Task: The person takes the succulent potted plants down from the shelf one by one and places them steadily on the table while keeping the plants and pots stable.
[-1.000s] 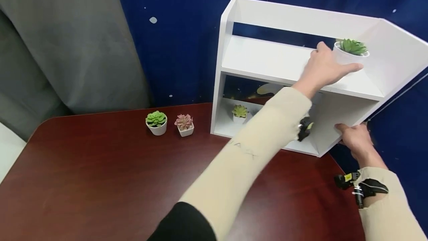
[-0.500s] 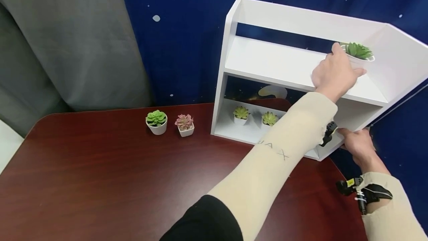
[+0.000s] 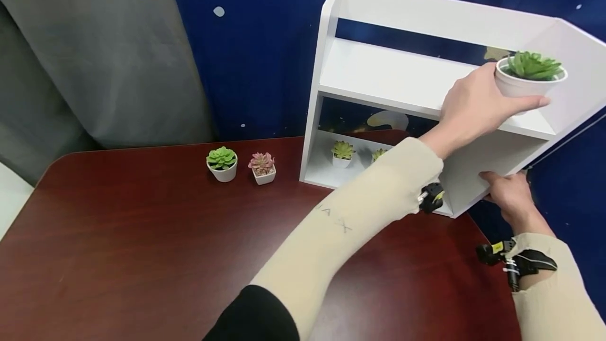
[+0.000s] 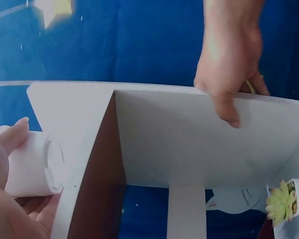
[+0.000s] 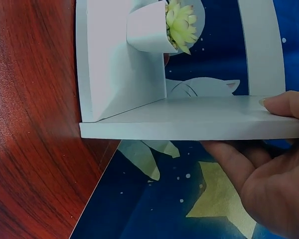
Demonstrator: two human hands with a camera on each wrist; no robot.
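The left hand [image 3: 478, 96] clasps a round white pot of green succulent [image 3: 529, 73] between thumb and fingers, above the upper board of a white shelf [image 3: 393, 67]; the right hand [image 3: 510, 196] grips its side panel [image 3: 494, 159].

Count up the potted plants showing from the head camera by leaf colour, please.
Green: 4 (held plant in the left hand, round-pot plant on the table, left shelf plant, partly covered shelf plant)
Pink: 1 (square-pot plant)
Total: 5 showing; the sleeve covers part of the white shelf, so I can't rule out more.
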